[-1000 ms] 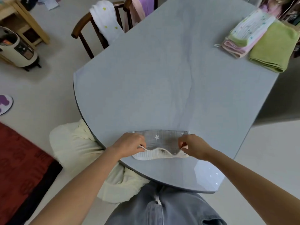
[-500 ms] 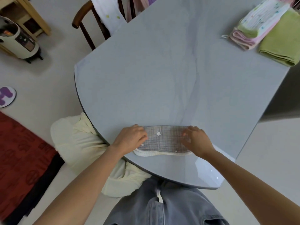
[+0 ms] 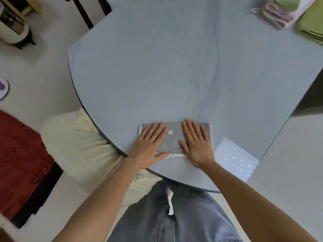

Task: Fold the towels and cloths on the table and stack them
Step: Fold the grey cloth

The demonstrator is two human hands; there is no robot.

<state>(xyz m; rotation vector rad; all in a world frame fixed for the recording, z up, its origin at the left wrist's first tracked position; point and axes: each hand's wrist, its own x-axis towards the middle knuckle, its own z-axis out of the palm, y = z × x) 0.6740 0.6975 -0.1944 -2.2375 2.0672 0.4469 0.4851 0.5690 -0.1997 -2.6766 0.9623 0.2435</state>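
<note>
Writing: we read no brand, label or lettering in this view; the only mark we find is a white star printed on the grey cloth.
Jeans: nearest the camera, we see grey denim on the person standing at the table's curved near edge.
Grey cloth: we see the folded grey cloth lying flat on the blue-grey table, close to its near edge, with a white underlayer showing along its near and right borders.
Cloth and hands: we see the cloth directly under both hands, its starred middle strip bare between them.
Left hand: we see the left hand spread wide and flat, palm down, fingers straight on the cloth's left part, the heel of the palm on the table just off the cloth.
Right hand: we see the right hand likewise flat and fully extended, pressing the cloth's right part, thumb pointing inward; it grips nothing.
Cream fabric: we see a pale cream bundle left of the table, partly hidden below its edge.
Far corner: well apart from the hands, at the far right, we see a folded pink-and-patterned stack and beside it a folded green towel, both cut off by the frame.
</note>
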